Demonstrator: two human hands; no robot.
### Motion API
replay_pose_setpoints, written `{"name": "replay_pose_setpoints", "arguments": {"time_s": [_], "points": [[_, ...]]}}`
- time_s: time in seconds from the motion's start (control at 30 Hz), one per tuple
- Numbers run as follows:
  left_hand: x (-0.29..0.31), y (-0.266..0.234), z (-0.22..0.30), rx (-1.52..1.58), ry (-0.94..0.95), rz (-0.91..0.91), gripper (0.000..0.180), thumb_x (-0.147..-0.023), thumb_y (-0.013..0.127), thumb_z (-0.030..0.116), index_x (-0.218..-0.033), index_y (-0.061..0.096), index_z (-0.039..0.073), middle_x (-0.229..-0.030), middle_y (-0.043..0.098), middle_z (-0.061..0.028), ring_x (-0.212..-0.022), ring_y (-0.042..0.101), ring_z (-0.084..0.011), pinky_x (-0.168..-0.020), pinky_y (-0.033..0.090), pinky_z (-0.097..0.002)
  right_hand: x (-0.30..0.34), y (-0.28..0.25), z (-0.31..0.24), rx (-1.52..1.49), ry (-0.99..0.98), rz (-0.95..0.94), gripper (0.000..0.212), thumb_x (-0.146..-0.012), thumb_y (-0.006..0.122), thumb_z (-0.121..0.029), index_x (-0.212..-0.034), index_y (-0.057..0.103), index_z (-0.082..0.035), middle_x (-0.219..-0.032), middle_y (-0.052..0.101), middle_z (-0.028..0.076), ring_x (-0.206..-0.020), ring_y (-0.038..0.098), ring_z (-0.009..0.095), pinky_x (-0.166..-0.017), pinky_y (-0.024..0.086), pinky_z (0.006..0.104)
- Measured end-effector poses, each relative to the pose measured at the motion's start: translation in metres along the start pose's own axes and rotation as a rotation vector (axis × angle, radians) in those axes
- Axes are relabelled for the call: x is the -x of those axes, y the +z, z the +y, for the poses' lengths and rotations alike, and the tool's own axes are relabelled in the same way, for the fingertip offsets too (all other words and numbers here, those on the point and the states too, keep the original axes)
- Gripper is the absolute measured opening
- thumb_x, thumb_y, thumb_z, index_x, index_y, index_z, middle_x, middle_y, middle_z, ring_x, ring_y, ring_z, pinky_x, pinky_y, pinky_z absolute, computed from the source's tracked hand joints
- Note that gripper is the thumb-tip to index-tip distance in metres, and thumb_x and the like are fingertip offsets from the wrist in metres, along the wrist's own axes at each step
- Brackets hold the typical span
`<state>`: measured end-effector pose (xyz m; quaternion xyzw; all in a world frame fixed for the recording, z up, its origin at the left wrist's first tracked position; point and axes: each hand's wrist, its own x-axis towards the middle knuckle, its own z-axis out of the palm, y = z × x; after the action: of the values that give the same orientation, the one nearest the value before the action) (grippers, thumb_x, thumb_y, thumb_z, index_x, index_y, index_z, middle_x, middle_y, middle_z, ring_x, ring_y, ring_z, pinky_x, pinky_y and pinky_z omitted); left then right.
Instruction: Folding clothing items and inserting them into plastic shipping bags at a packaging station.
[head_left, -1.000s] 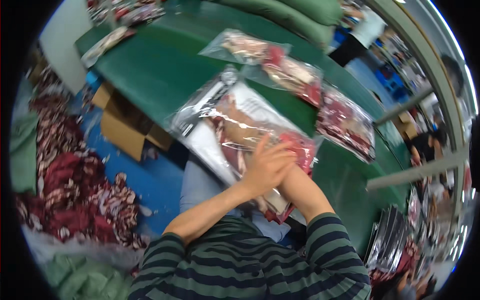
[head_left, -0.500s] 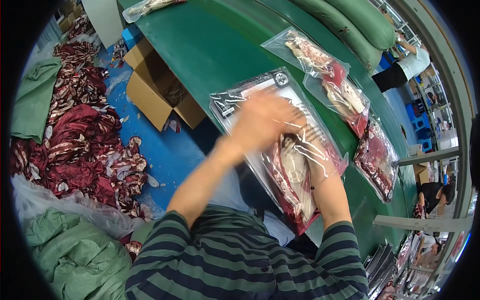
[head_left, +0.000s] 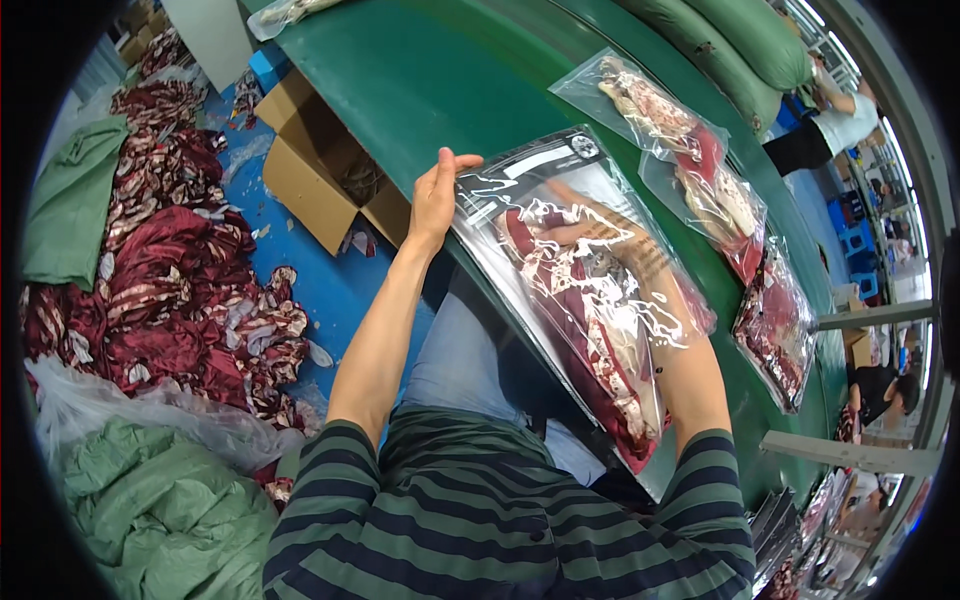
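Note:
A clear plastic bag (head_left: 560, 160) with dark printing lies slantwise in front of me, on top of a stack of similar bags at the green table's edge. Through its film I see my right hand (head_left: 610, 235), pushed in up to the forearm, with fingers on a folded dark red and cream patterned garment (head_left: 590, 345). Glare on the plastic partly hides that grip. The garment's lower end sticks out of the bag's near end. My left hand (head_left: 435, 200) is at the bag's upper left corner, fingers stretched and apart, one fingertip close to the film.
Bagged garments (head_left: 700, 190) lie along the far right of the green table (head_left: 430, 80). Green sacks (head_left: 740, 50) rest behind them. On the blue floor at left stand an open cardboard box (head_left: 310, 180) and a large heap of dark red garments (head_left: 170, 270). Other people work at far right.
My left hand has lifted off the top of the bag and moved left to its upper left corner. My right hand stays inside the bag with the garment.

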<state>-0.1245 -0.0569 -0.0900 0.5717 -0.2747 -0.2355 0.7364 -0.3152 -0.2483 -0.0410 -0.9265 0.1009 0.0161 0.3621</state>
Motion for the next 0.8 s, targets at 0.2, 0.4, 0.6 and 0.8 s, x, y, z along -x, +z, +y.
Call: {"name": "replay_pose_setpoints", "arguments": {"time_s": [0.2,0.4,0.6,0.8], "points": [[-0.002,0.005,0.012,0.104,0.006,0.013,0.06,-0.108,0.041,0.049,-0.112,0.072,-0.002,-0.115,0.072,-0.0115,-0.103,0.065,-0.0175,-0.092,0.048,-0.0263,-0.042,-0.006,-0.099,0.506,0.35,0.018,0.081,-0.087,0.071,-0.049,-0.152,0.043,-0.009,-0.146,0.055,0.015,-0.133,0.054,0.029,-0.11,0.041,0.0365],[-0.03,-0.029,-0.004,0.081,-0.05,0.092,0.054,-0.106,0.052,0.047,-0.103,0.074,-0.001,-0.107,0.074,-0.0104,-0.092,0.068,-0.017,-0.082,0.052,-0.0263,-0.041,-0.005,-0.054,0.186,-0.035,0.227,0.081,-0.089,0.068,-0.053,-0.153,0.042,-0.012,-0.147,0.055,0.013,-0.135,0.051,0.025,-0.113,0.04,0.0357],[-0.048,-0.055,0.008,-0.251,-0.146,0.036,0.041,-0.101,0.063,0.037,-0.1,0.074,-0.002,-0.102,0.075,-0.0112,-0.085,0.07,-0.0151,-0.074,0.054,-0.0255,-0.05,-0.018,-0.018,-0.289,-0.186,0.108,0.058,-0.1,0.056,-0.042,-0.149,0.047,-0.013,-0.144,0.056,0.017,-0.128,0.059,0.035,-0.105,0.049,0.0406],[0.018,0.065,0.102,-0.489,0.555,-0.36,0.036,-0.085,0.075,0.023,-0.117,0.07,0.007,-0.125,0.069,-0.0084,-0.109,0.066,-0.0254,-0.093,0.053,-0.036,-0.08,0.022,0.042,-0.061,0.059,0.479,0.05,-0.1,0.057,-0.039,-0.142,0.052,-0.013,-0.121,0.068,0.018,-0.105,0.068,0.036,-0.091,0.054,0.0433]]}}
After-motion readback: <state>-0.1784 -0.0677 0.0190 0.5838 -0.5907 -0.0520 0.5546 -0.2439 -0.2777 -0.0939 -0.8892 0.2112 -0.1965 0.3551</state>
